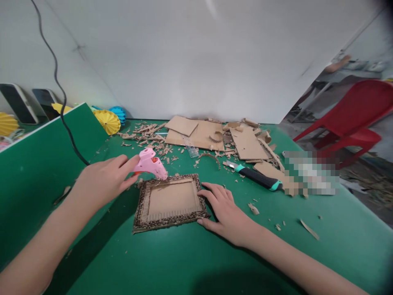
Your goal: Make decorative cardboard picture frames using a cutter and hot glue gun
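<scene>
A rectangular cardboard frame (170,201) with a raised corrugated border lies flat on the green table (190,254). My left hand (102,180) grips a pink glue gun (150,164), its nozzle touching the frame's upper left border. My right hand (225,209) rests flat with fingers spread, pressing on the frame's right edge.
A utility knife (256,177) with a black and teal handle lies right of the frame. Cardboard sheets (199,133) and several scraps litter the table's far side. A black cord (63,102) runs up on the left. Folded paper fans (107,121) and a red plastic chair (353,119) stand nearby.
</scene>
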A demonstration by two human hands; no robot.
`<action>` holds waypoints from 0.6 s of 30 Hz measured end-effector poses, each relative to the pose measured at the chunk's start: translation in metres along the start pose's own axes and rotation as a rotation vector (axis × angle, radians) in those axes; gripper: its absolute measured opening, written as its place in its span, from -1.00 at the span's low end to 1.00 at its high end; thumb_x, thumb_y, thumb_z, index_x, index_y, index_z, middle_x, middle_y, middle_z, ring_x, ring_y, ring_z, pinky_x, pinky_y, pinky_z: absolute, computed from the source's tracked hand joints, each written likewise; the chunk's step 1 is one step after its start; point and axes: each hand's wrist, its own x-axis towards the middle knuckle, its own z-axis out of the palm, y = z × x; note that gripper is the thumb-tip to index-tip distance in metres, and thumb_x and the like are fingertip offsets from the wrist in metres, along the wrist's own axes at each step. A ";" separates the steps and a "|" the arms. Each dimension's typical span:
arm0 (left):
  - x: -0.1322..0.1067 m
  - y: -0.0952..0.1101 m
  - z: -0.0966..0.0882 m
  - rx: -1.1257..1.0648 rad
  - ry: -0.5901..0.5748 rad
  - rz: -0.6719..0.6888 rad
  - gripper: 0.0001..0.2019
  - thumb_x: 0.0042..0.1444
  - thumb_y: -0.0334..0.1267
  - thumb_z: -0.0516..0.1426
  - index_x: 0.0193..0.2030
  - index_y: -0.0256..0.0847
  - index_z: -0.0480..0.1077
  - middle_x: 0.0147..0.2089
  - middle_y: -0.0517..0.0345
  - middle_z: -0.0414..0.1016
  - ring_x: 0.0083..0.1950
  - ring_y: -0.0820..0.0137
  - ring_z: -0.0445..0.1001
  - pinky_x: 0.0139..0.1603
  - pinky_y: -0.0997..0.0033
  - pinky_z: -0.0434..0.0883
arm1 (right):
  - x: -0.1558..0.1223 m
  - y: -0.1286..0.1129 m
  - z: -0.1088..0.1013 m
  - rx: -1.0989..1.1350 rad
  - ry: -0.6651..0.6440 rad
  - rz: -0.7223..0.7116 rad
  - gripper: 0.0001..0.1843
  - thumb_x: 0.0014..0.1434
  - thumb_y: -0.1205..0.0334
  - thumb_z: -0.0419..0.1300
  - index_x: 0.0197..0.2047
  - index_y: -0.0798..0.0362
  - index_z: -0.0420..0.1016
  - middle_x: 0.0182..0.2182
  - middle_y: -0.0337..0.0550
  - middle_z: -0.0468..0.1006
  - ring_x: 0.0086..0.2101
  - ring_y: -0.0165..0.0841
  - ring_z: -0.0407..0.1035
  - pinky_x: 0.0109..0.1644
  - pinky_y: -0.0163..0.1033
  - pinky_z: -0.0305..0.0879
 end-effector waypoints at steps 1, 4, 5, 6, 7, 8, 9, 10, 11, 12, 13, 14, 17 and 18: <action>-0.001 -0.002 0.001 -0.031 -0.014 0.014 -0.75 0.25 -0.21 -0.13 -0.03 -0.18 0.26 -0.35 0.14 0.39 -0.44 0.40 0.38 -0.55 0.45 0.09 | 0.001 0.000 0.000 -0.001 -0.002 -0.002 -0.50 0.12 -0.01 0.07 0.09 -0.02 0.16 0.17 0.07 0.13 0.17 -0.10 -0.04 0.14 0.16 0.02; -0.004 -0.011 0.004 -0.136 -0.030 0.058 -0.76 0.24 -0.29 -0.13 -0.01 -0.20 0.23 -0.29 0.11 0.42 -0.39 0.40 0.39 -0.51 0.45 0.14 | 0.002 0.001 0.000 0.006 -0.022 -0.003 -0.49 0.11 -0.04 0.07 0.09 -0.05 0.16 0.18 0.04 0.11 0.17 -0.10 -0.03 0.13 0.15 0.05; -0.005 -0.013 0.005 -0.163 -0.030 0.059 -0.75 0.24 -0.31 -0.13 0.01 -0.20 0.22 -0.27 0.10 0.42 -0.39 0.39 0.40 -0.50 0.45 0.15 | 0.001 0.001 0.000 0.010 -0.030 -0.001 -0.48 0.11 -0.05 0.08 0.10 -0.05 0.15 0.19 0.04 0.10 0.17 -0.10 -0.04 0.13 0.15 0.04; -0.006 -0.016 0.006 -0.185 -0.030 0.059 -0.75 0.24 -0.32 -0.13 0.02 -0.21 0.20 -0.27 0.09 0.42 -0.38 0.39 0.40 -0.50 0.45 0.15 | 0.001 0.001 -0.001 0.013 -0.038 0.001 -0.47 0.10 -0.06 0.08 0.10 -0.06 0.15 0.19 0.03 0.09 0.18 -0.10 -0.05 0.14 0.15 0.03; -0.007 -0.017 0.006 -0.199 -0.034 0.056 -0.75 0.24 -0.32 -0.13 0.03 -0.21 0.19 -0.26 0.09 0.42 -0.38 0.39 0.40 -0.50 0.45 0.15 | 0.000 0.002 -0.002 0.014 -0.048 0.006 -0.47 0.10 -0.06 0.08 0.10 -0.06 0.15 0.19 0.02 0.09 0.18 -0.10 -0.06 0.15 0.16 0.02; -0.008 -0.018 0.006 -0.205 -0.038 0.052 -0.74 0.24 -0.31 -0.13 0.03 -0.22 0.18 -0.27 0.09 0.42 -0.38 0.38 0.41 -0.51 0.45 0.15 | 0.000 0.002 -0.005 0.015 -0.064 0.010 -0.46 0.09 -0.07 0.09 0.10 -0.06 0.16 0.20 0.01 0.08 0.19 -0.09 -0.06 0.15 0.16 0.02; -0.009 -0.019 0.006 -0.201 -0.042 0.049 -0.75 0.24 -0.31 -0.13 0.03 -0.22 0.18 -0.28 0.09 0.42 -0.37 0.38 0.41 -0.51 0.45 0.15 | 0.001 0.004 -0.010 0.016 -0.089 0.013 -0.45 0.07 -0.08 0.11 0.09 -0.07 0.17 0.21 0.01 0.07 0.18 -0.08 -0.05 0.13 0.17 0.05; -0.010 -0.018 0.006 -0.188 -0.048 0.051 -0.75 0.24 -0.30 -0.13 0.03 -0.22 0.18 -0.29 0.09 0.42 -0.37 0.38 0.41 -0.52 0.46 0.14 | 0.003 0.005 -0.017 0.018 -0.122 0.010 -0.46 0.05 -0.09 0.12 0.07 -0.08 0.21 0.21 0.00 0.06 0.17 -0.06 -0.02 0.10 0.17 0.10; -0.010 -0.018 0.005 -0.168 -0.052 0.046 -0.74 0.23 -0.29 -0.11 0.03 -0.22 0.18 -0.30 0.10 0.41 -0.39 0.37 0.41 -0.53 0.46 0.13 | 0.008 0.007 -0.025 0.025 -0.157 -0.003 -0.48 0.04 -0.10 0.13 0.04 -0.08 0.24 0.21 -0.02 0.07 0.15 -0.05 0.03 0.06 0.15 0.16; -0.010 -0.016 0.005 -0.141 -0.050 0.035 -0.74 0.22 -0.27 -0.09 0.02 -0.22 0.19 -0.32 0.11 0.41 -0.41 0.37 0.40 -0.55 0.45 0.11 | 0.016 0.008 -0.035 0.030 -0.190 -0.024 -0.52 0.04 -0.11 0.13 0.00 -0.09 0.29 0.20 -0.04 0.10 0.11 -0.05 0.11 0.01 0.12 0.23; -0.009 -0.015 0.004 -0.115 -0.049 0.022 -0.74 0.21 -0.24 -0.07 0.02 -0.22 0.21 -0.34 0.12 0.40 -0.43 0.36 0.40 -0.57 0.45 0.09 | 0.028 0.010 -0.046 0.047 -0.204 -0.063 -0.62 0.08 -0.09 0.10 -0.08 -0.09 0.35 0.15 -0.08 0.19 0.06 -0.12 0.20 -0.03 0.04 0.28; -0.009 -0.014 0.004 -0.096 -0.048 0.011 -0.73 0.20 -0.22 -0.05 0.01 -0.22 0.22 -0.34 0.11 0.40 -0.45 0.36 0.39 -0.58 0.45 0.07 | 0.044 0.011 -0.057 0.062 -0.192 -0.111 -0.68 0.13 -0.05 0.05 -0.12 -0.08 0.38 0.07 -0.12 0.30 0.01 -0.20 0.26 -0.04 -0.04 0.29; -0.008 -0.010 0.006 -0.099 -0.051 -0.018 -0.71 0.18 -0.16 -0.03 -0.01 -0.21 0.26 -0.35 0.10 0.41 -0.45 0.35 0.40 -0.59 0.45 0.05 | 0.113 0.009 -0.079 0.000 -0.104 -0.136 -0.78 0.20 0.13 0.03 -0.20 0.01 0.43 -0.19 -0.16 0.50 -0.21 -0.34 0.39 -0.14 -0.20 0.33; -0.007 -0.010 0.007 -0.114 -0.049 -0.022 -0.71 0.18 -0.15 -0.03 -0.02 -0.21 0.27 -0.36 0.09 0.41 -0.45 0.35 0.40 -0.59 0.45 0.06 | 0.140 0.008 -0.081 -0.017 -0.093 -0.131 -0.78 0.21 0.16 0.02 -0.20 0.05 0.44 -0.21 -0.13 0.51 -0.23 -0.33 0.39 -0.15 -0.19 0.33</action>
